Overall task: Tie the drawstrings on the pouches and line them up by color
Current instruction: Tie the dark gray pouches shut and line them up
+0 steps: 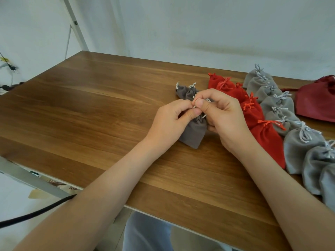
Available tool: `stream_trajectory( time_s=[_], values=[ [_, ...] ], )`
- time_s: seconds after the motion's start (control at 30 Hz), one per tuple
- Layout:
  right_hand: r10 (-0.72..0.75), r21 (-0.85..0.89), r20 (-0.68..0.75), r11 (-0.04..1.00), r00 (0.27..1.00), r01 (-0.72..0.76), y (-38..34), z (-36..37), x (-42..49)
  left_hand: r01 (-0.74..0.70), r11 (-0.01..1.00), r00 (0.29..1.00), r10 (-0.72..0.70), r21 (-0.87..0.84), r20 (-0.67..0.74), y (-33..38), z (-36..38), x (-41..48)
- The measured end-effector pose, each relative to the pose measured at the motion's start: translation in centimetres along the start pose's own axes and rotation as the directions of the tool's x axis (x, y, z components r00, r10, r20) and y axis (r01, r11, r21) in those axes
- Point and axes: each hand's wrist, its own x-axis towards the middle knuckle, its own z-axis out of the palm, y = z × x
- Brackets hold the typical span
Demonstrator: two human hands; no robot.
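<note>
We held the dark grey pouch with its neck up at our fingers and its length running down toward us, bottom corner at the table. Our left hand and right hand, equally near, each pinched the white drawstring at that neck. The dark grey row lay just beyond our knuckles, left of the red pouches.

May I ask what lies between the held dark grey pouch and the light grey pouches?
The right hand, then a red fabric pouch row; head view.
</note>
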Motion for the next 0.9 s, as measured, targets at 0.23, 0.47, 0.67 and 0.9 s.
stream_trajectory(
  time_s=[0.23, 0.47, 0.67, 0.9],
  values=[
    [0.007, -0.092, -0.091, 0.996, 0.996, -0.016, 0.5, -0.1, 0.2, -0.041, 0.970, 0.992, 0.069, 0.240, -0.108, -0.1, 0.3, -0.1],
    [0.153, -0.287, -0.022, 0.946, 0.988, -0.153, 1.2, 0.2, 0.5, 0.025, 0.973, 0.971, 0.031, 0.230, -0.237, -0.3, 0.0, -0.2],
    [0.058, -0.529, -0.041, 0.845, 0.997, -0.071, 1.5, 0.2, 0.8, 0.087, 0.993, 0.963, -0.105, -0.083, -0.248, 0.6, -0.1, 0.0],
    [-0.024, -0.571, -0.007, 0.821, 1.000, 0.016, 1.7, 0.0, 0.7, 0.219, 0.856, 0.960, -0.275, -0.468, -0.053, 1.8, -0.2, 0.1]
  ],
)
